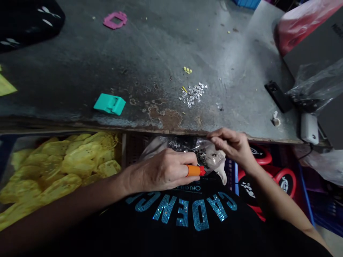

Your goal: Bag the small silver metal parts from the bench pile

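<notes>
My left hand (166, 169) is closed around an orange handle with a red end (193, 171); the rest of this tool is hidden, so its kind is unclear. It is over a clear plastic bag (215, 160) of small dark and shiny metal parts, just below the table's front edge. My right hand (234, 146) is beside the bag's right side, at the table edge, with thumb and fingers pinched together. What they grip, if anything, I cannot make out. Above the hands, a small pile of silvery metal pieces (193, 93) lies on the tabletop.
On the worn grey table (150, 46) are a turquoise plastic part (109, 104), a pink frame (115, 20), small yellow pieces (187, 70) and a black phone (279, 96). Yellow plastic parts (66, 164) fill a crate at left; red-and-black round items (285, 182) are at right.
</notes>
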The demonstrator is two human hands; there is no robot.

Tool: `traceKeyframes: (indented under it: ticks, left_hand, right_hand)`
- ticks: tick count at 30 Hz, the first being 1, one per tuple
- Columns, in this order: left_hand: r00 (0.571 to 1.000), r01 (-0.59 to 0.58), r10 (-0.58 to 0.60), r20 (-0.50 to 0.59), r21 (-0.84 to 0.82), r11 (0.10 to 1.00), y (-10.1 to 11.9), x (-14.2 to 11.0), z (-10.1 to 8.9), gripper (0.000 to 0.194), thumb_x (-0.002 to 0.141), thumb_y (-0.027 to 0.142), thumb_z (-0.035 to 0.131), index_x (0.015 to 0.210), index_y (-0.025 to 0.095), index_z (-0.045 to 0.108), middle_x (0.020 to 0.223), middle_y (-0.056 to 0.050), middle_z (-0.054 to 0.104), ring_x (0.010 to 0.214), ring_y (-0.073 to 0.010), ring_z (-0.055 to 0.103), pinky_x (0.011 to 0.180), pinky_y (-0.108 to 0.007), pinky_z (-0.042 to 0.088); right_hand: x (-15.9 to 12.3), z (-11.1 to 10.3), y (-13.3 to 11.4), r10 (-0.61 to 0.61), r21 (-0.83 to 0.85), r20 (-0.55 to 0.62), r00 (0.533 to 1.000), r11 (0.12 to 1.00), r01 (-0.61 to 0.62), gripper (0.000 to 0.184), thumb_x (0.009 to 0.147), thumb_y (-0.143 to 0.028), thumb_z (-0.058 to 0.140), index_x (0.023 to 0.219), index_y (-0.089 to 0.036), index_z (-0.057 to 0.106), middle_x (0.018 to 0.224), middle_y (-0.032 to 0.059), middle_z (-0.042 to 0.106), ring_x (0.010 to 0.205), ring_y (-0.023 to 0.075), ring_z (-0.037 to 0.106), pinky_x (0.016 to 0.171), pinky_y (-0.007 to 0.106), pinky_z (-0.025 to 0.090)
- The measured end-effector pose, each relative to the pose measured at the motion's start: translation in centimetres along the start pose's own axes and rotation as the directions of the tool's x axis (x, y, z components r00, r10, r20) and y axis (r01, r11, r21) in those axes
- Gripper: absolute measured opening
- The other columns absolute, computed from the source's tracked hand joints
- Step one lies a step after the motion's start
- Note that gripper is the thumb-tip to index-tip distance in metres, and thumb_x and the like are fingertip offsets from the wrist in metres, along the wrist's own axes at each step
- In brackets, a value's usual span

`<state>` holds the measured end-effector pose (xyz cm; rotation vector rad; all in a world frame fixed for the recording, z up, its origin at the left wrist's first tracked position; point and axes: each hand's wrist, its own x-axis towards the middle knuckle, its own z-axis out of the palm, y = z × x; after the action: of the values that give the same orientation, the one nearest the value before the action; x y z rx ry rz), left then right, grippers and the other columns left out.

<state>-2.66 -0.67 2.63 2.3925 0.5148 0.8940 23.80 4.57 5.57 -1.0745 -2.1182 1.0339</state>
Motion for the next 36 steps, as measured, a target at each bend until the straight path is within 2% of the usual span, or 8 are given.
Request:
traceKeyframes:
  ticks: [4,10,14,20,25,28,32,36]
  left_hand:
    - [1.000,-0.009,0.009,-0.013,-0.028,1.000,-0.3,0.1,-0.1,0.006,0.099,0.020,0.067,0.100,0.014,0.070,0.097,-0.006,0.070,0.070,-0.0104,0.066,0.061,-0.023,0.052]
    - [1.000,-0.002,0.002,-0.007,-0.025,1.000,-0.5,0.3,-0.3,0.006,0.098,0.018,0.069,0.101,0.014,0.071,0.098,-0.006,0.070,0.070,-0.0108,0.067,0.061,-0.023,0.052]
    - [1.000,0.013,-0.013,-0.028,-0.010,1.000,-0.5,0.0,-0.4,0.006,0.099,0.020,0.069,0.101,0.014,0.071,0.098,-0.005,0.071,0.072,-0.0106,0.068,0.064,-0.022,0.052]
    - [1.000,0.023,-0.023,-0.019,0.013,1.000,-0.8,0.2,-0.5,0.007,0.099,0.021,0.069,0.098,0.014,0.071,0.096,-0.005,0.071,0.069,-0.0101,0.065,0.060,-0.023,0.049]
    - [0.997,-0.011,0.010,-0.071,-0.023,1.000,-0.6,0.6,0.0,0.010,0.097,0.022,0.071,0.093,0.012,0.072,0.094,-0.005,0.070,0.069,-0.0115,0.065,0.058,-0.025,0.049]
    - [0.996,-0.019,0.019,-0.087,-0.006,1.000,-0.5,0.6,0.2,0.016,0.097,0.024,0.071,0.087,0.012,0.071,0.090,-0.004,0.069,0.067,-0.0114,0.063,0.057,-0.026,0.049]
    - [0.995,0.001,0.003,-0.104,0.045,0.999,-0.7,0.3,0.1,0.015,0.098,0.026,0.070,0.089,0.014,0.072,0.085,-0.002,0.067,0.065,-0.0105,0.062,0.055,-0.026,0.047]
    - [0.990,0.019,-0.016,-0.138,0.023,1.000,-0.9,-0.2,-0.3,0.012,0.096,0.023,0.072,0.089,0.012,0.072,0.085,-0.004,0.068,0.068,-0.0113,0.064,0.058,-0.025,0.050]
  right_hand:
    - [3.5,-4.2,2.5,-0.072,-0.383,-0.234,0.970,0.923,-0.024,0.009,0.095,-0.027,0.071,0.102,-0.022,0.074,0.094,0.0027,0.071,0.075,0.0141,0.063,0.073,0.030,0.051]
    - [7.7,-5.6,7.5,0.011,-0.544,-0.111,0.994,0.836,-0.070,0.012,0.086,-0.017,0.071,0.096,-0.021,0.073,0.092,0.0045,0.066,0.073,0.0152,0.058,0.072,0.030,0.050]
    - [5.8,-4.2,3.8,-0.069,-0.355,-0.109,0.992,0.935,0.026,0.003,0.092,-0.017,0.069,0.091,-0.020,0.070,0.087,0.0029,0.067,0.077,0.0155,0.061,0.072,0.029,0.049]
    - [1.7,-2.2,-2.7,-0.145,-0.120,0.279,0.949,0.975,0.185,0.008,0.101,-0.024,0.067,0.105,-0.019,0.071,0.103,0.0051,0.072,0.091,0.0147,0.069,0.077,0.027,0.055]
    - [3.7,-4.4,1.7,-0.112,-0.375,-0.127,0.986,0.925,0.057,0.008,0.099,-0.024,0.065,0.101,-0.022,0.073,0.092,0.0031,0.070,0.079,0.0145,0.065,0.070,0.028,0.051]
    - [5.6,-5.0,3.7,-0.109,-0.414,-0.182,0.977,0.910,0.025,0.008,0.098,-0.027,0.068,0.099,-0.022,0.074,0.090,0.0023,0.070,0.077,0.0148,0.064,0.070,0.030,0.050]
    - [5.0,-4.2,1.5,-0.151,-0.215,0.134,0.979,0.960,0.178,0.020,0.097,-0.038,0.073,0.112,-0.023,0.073,0.105,0.0064,0.072,0.093,0.0197,0.069,0.079,0.033,0.057]
    - [0.6,-3.6,-1.3,-0.152,-0.139,0.448,0.881,0.962,0.236,0.056,0.088,-0.056,0.077,0.134,-0.027,0.069,0.129,0.0128,0.068,0.119,0.0291,0.065,0.096,0.043,0.060]
